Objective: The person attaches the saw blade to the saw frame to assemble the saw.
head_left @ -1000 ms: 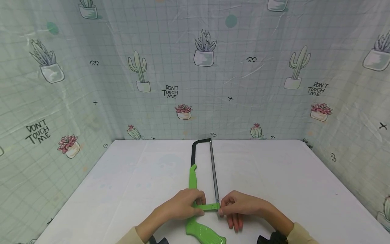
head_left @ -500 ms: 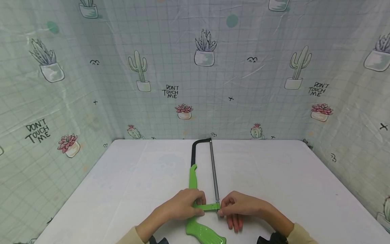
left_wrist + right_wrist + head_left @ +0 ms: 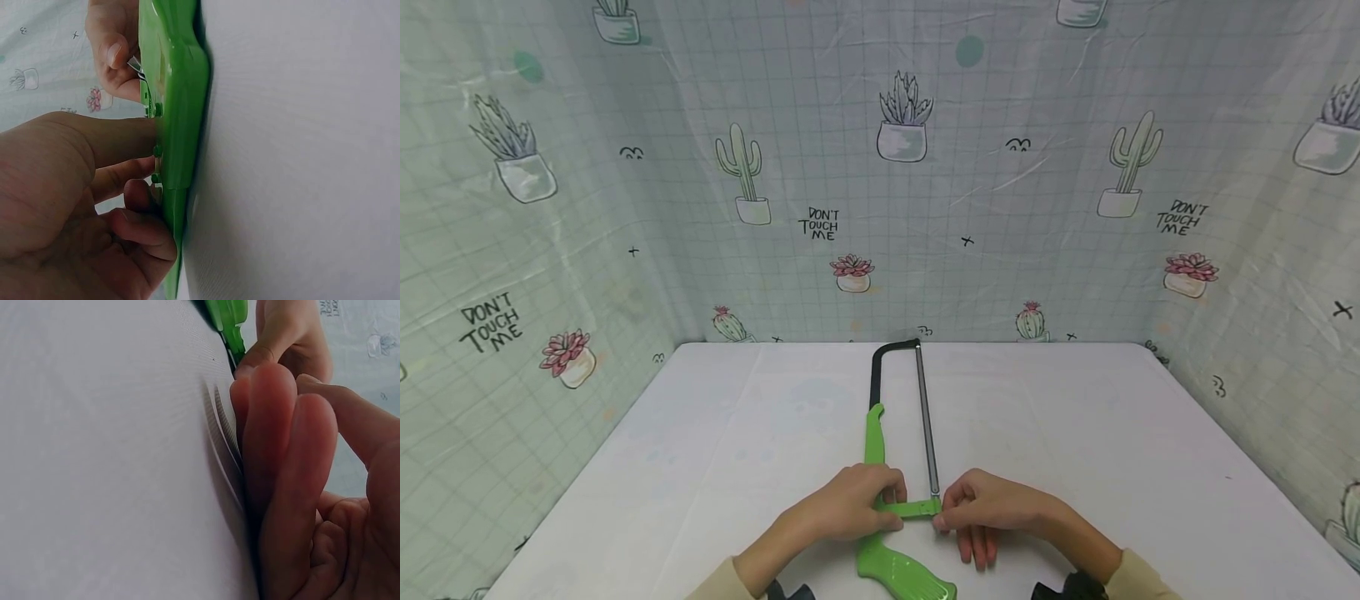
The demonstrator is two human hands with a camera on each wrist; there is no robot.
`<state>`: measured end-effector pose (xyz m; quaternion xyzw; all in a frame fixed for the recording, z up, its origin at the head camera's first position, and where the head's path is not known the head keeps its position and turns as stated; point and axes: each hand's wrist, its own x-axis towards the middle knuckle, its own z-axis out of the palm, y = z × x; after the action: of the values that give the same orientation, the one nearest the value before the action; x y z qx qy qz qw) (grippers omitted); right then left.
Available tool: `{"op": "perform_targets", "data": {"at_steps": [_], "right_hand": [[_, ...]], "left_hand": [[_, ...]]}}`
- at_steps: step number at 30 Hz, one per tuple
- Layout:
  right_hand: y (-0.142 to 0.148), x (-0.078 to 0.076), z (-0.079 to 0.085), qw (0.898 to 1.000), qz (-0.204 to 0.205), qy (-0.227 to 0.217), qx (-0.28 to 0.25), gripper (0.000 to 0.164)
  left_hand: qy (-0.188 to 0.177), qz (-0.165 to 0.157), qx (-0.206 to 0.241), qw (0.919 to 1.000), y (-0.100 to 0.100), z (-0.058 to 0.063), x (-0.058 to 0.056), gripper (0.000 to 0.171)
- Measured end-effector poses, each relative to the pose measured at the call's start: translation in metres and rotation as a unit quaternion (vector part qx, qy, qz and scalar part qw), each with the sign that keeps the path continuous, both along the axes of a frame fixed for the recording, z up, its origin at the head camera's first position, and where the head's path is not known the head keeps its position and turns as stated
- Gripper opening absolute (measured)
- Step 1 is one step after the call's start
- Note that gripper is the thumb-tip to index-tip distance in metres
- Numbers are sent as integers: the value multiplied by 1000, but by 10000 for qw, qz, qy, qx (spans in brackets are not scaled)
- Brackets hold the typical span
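A hacksaw (image 3: 904, 573) with a green handle, green-and-black frame and grey blade (image 3: 927, 421) lies flat on the white table, its far end pointing away. My left hand (image 3: 850, 500) grips the green frame where the short crosspiece (image 3: 917, 509) branches off; in the left wrist view its thumb and fingers press on the green body (image 3: 181, 81). At the crosspiece's outer end, my right hand (image 3: 1000, 504) pinches a small metal wing nut (image 3: 133, 64) between thumb and index finger. Its other fingers (image 3: 312, 444) hang low by the tabletop. The pinch itself is hidden in the right wrist view.
The white table (image 3: 737, 433) runs back to a cloth backdrop (image 3: 970, 183) printed with cacti, which also rises along both sides. Dark wrist gear (image 3: 1071, 586) shows at the bottom edge of the head view.
My right thumb tip has shifted slightly left at the wing nut. The left hand and the hacksaw stay in place.
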<state>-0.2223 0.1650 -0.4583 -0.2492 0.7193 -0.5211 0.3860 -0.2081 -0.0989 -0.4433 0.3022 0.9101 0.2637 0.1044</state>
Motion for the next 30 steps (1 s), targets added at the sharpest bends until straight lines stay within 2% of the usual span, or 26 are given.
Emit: {"op": "perform_targets", "data": {"at_steps": [14,30], "right_hand": [[-2,1,0,9999,-151,55,8,32],[2,-3,0,9997,202,-151,-17,20]], "left_hand": [[71,-18,-22,10000,0,-1,-1,17],[33,15,-4,10000,0,-1,-1,17]]}}
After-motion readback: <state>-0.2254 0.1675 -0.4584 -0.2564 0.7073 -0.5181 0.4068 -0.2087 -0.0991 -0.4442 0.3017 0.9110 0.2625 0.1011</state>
